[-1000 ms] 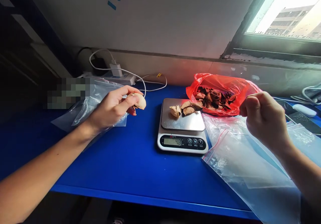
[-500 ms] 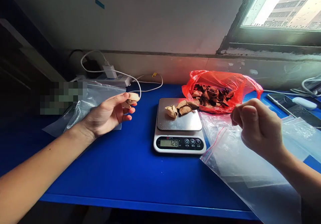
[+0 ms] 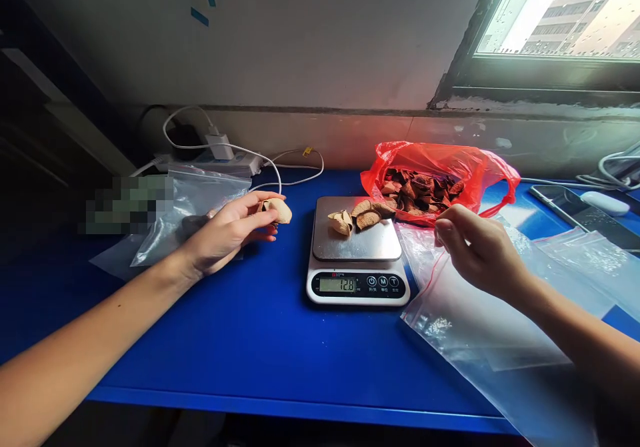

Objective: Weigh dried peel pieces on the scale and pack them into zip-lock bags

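Observation:
My left hand [image 3: 233, 233] pinches a pale, split nut shell [image 3: 278, 211] between thumb and fingers, to the left of the kitchen scale [image 3: 358, 292]. My right hand [image 3: 473, 250] is closed in front of the red plastic bag [image 3: 503, 187]; whatever it may hold is hidden. On the scale's steel plate lie a pale nut shell [image 3: 341, 223] and several brown shell pieces [image 3: 369, 218]. The scale's display [image 3: 338, 285] reads about 12.8. Many dark brown shell pieces [image 3: 425, 190] fill the open bag behind the scale.
Clear zip bags [image 3: 480, 320] lie under my right forearm, and more clear bags [image 3: 165, 220] lie behind my left hand. A white charger [image 3: 219, 147] and cables stand by the wall. A phone [image 3: 565, 207] and a white oval object [image 3: 605, 203] lie far right on the blue table [image 3: 280, 360].
My left hand has turned and shifted slightly right with the nut shell. My right hand has moved left towards the scale, still closed. The reading went from about 12.6 to 12.8.

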A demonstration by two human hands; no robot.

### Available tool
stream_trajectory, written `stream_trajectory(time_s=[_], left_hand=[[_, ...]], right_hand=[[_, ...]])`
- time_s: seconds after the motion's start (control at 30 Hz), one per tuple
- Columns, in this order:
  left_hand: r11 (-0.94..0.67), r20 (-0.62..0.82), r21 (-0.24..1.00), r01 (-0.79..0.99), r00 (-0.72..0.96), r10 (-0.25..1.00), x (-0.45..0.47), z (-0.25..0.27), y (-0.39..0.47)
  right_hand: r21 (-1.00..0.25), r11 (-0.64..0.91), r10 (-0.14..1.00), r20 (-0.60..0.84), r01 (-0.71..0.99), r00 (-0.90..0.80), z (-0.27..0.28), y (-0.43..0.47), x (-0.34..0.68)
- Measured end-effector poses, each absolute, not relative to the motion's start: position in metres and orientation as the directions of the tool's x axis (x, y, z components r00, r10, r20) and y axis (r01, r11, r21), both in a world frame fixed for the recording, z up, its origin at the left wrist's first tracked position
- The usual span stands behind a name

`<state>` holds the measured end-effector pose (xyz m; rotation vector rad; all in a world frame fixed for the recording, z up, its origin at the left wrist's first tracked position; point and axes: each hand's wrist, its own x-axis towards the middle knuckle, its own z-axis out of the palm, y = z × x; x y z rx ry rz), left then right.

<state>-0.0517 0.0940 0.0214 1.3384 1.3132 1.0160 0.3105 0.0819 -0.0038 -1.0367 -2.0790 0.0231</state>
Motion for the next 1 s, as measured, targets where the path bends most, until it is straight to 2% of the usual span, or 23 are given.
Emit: stream_trajectory(time_s=[0.23,0.43,0.57,0.67,0.73,0.83,0.9,1.0], left_hand=[[-0.155,0.124,0.955,0.253,0.136,0.983,-0.042,0.039,0.090],[-0.211,0.126,0.908,0.363,0.244,0.961,-0.025,0.049,0.079],[-0.333,0.209,0.834,0.441,0.305,0.929,-0.011,0.063,0.086],[-0.484,0.291,0.690,0.538,0.406,0.866,0.012,0.075,0.106],[-0.585,0.288,0.522,0.621,0.517,0.806,0.038,0.082,0.126],[-0.734,0.297,0.266,0.625,0.671,0.679,0.086,0.090,0.163],[-0.764,0.324,0.162,0.625,0.697,0.639,0.119,0.094,0.187],[-0.765,0.248,0.002,0.644,0.741,0.625,0.157,0.094,0.213]], right_hand=[[-0.348,0.669,0.684,0.633,0.656,-0.362,-0.002,0.084,0.308],[-0.320,0.686,0.665,0.640,0.653,-0.385,0.002,0.078,0.302],[-0.303,0.696,0.655,0.640,0.651,-0.403,0.002,0.078,0.300],[-0.325,0.705,0.654,0.642,0.630,-0.400,0.003,0.078,0.297],[-0.353,0.709,0.660,0.637,0.611,-0.398,0.003,0.077,0.295],[-0.372,0.737,0.648,0.624,0.564,-0.436,0.002,0.075,0.291],[-0.359,0.758,0.632,0.612,0.545,-0.476,0.001,0.074,0.290],[-0.328,0.773,0.615,0.600,0.544,-0.512,-0.001,0.074,0.291]])
